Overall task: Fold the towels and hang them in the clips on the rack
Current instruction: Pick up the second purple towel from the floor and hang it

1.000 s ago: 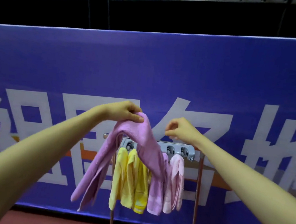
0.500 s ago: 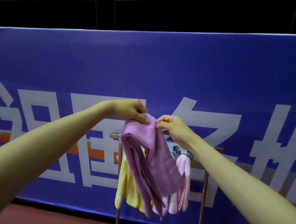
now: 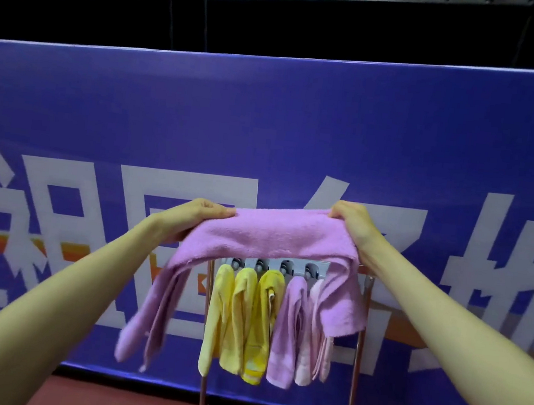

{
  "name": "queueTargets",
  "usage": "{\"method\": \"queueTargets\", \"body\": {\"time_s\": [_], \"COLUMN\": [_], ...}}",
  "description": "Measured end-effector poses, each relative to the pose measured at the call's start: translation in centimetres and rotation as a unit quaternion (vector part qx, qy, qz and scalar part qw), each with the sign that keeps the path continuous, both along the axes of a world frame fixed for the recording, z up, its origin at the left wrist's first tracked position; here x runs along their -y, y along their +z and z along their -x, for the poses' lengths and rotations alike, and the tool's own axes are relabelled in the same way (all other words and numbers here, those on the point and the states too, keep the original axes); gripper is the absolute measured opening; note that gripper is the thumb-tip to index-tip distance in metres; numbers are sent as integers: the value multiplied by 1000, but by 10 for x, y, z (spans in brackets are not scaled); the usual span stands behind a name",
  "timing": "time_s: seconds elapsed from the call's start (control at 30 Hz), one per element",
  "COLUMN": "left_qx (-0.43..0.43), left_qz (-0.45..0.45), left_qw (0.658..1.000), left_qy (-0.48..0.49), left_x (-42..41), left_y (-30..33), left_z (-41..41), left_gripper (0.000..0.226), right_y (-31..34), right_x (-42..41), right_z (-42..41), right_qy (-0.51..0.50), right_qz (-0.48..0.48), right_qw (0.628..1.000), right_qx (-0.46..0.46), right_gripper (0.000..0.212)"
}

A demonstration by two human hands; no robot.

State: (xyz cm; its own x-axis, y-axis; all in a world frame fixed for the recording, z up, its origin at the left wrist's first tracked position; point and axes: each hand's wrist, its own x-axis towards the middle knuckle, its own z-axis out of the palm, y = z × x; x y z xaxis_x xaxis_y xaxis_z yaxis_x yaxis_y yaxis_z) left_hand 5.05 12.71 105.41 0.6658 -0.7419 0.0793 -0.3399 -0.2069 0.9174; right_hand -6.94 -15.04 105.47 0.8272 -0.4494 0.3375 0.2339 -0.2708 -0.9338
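Above rack top rail, left hand (image 3: 203, 212) and right hand (image 3: 354, 223) each pinch one end of purple towel (image 3: 265, 236), stretched level, ends drooping. Folding step under way; next likely: halve towel, feed fold into free clip. Rack (image 3: 357, 360) holds yellow towels (image 3: 243, 318), pink towels (image 3: 303, 331). Behind: blue banner (image 3: 267, 120), dark railing (image 3: 279, 12), red floor (image 3: 106, 400).

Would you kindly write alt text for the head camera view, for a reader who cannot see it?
Two bare hands, left hand and right hand, stretch a purple towel between them, each holding one end. Behind it, yellow towels, a purple one and a pale pink one hang from clips on a metal rack before a blue banner.
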Motion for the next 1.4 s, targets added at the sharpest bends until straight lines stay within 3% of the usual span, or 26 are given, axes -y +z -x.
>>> {"method": "queueTargets", "body": {"time_s": [0.07,0.2,0.4,0.63,0.8,0.93,1.03,1.13,1.4], "left_qx": [-3,8,55,70,54,44,36,57,62], "left_qz": [20,61,34,7,7,-8,-16,-45,-71], "left_qw": [1000,998,998,996,995,996,997,995,993], "left_qy": [-9,-14,-10,-51,-82,-82,-67,-60,-65], "left_x": [2,24,57,97,122,140,155,171,221], "left_y": [3,14,31,38,26,12,-1,-15,-47], "left_z": [-1,9,21,38,41,38,39,46,58], "left_gripper": [63,25,21,21,16,19,24,22,28], "right_y": [-9,-28,-37,-55,-57,-55,-53,-52,-65], "right_x": [3,0,-10,-2,15,38,56,74,119], "right_z": [-1,-6,3,9,19,24,27,32,46], "right_qy": [4,73,175,244,263,225,188,168,105], "right_qz": [-45,-110,-33,-34,-128,-153,-158,-140,-7], "right_qw": [998,987,975,957,951,960,968,975,982], "right_qx": [-34,-94,-134,-151,-98,-59,-43,-44,-156], "right_gripper": [25,22,35,25,26,33,18,15,17]}}
